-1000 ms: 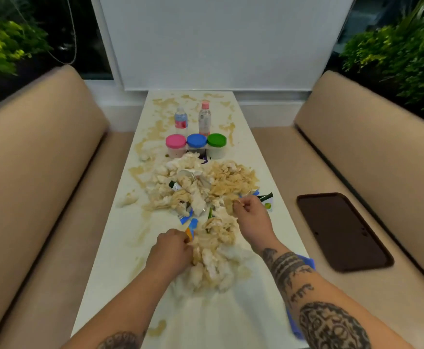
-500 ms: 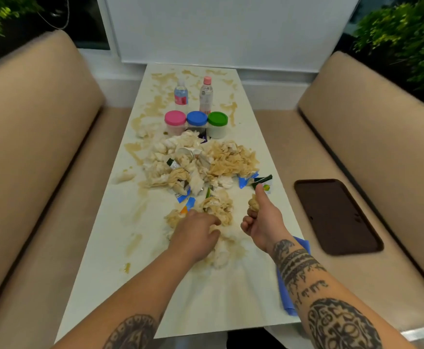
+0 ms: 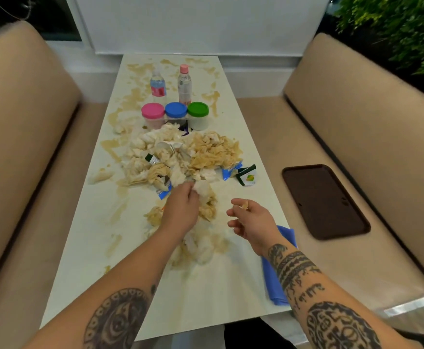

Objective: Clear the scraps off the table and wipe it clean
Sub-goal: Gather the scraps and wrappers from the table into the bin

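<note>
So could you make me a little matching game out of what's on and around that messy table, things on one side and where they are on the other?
Things:
1. brown tray
2. blue cloth
3. green-lidded jar
4. pink-capped bottle

Places:
A. right end of the row of three jars
B. on the right-hand bench seat
C. far part of the table, behind the jars
D. near right edge of the table, partly under the right forearm

Pairs: 1-B, 2-D, 3-A, 4-C
</note>
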`<action>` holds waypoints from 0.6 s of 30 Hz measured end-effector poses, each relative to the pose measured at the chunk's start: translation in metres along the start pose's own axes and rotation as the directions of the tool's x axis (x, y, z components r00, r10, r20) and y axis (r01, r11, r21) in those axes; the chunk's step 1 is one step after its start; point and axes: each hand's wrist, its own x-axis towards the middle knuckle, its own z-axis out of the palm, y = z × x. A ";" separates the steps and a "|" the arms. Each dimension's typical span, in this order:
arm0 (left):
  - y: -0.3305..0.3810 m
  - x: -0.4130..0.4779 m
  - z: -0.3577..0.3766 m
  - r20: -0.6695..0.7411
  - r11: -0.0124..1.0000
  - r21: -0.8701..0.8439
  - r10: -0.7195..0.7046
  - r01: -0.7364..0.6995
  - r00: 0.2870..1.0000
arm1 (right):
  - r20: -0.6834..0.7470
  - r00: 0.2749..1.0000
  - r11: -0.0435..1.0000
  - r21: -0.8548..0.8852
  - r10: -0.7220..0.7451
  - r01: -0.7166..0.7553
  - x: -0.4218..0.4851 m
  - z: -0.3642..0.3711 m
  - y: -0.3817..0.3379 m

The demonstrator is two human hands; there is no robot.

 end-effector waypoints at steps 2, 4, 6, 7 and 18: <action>0.009 -0.001 -0.014 -0.060 0.974 -0.199 -0.121 0.106 0.991 | -0.015 1.000 0.992 -0.128 -0.018 0.016 -0.001 0.003 0.007; 0.012 -0.005 -0.027 -0.099 0.925 -0.337 -0.218 0.174 0.971 | 0.001 0.999 0.966 -0.255 -0.046 0.044 -0.003 0.010 0.014; 0.011 -0.011 -0.040 -0.109 0.889 -0.392 -0.302 0.239 0.947 | 0.066 0.994 0.912 -0.397 -0.084 0.103 -0.006 0.019 0.022; 0.008 -0.014 -0.044 -0.107 0.874 -0.407 -0.337 0.268 0.936 | 0.115 0.988 0.856 -0.497 -0.098 0.143 -0.008 0.024 0.027; -0.034 -0.063 -0.066 -0.103 0.796 -0.527 -0.408 0.299 0.907 | 0.227 0.944 0.515 -0.795 -0.238 0.320 -0.003 0.077 0.050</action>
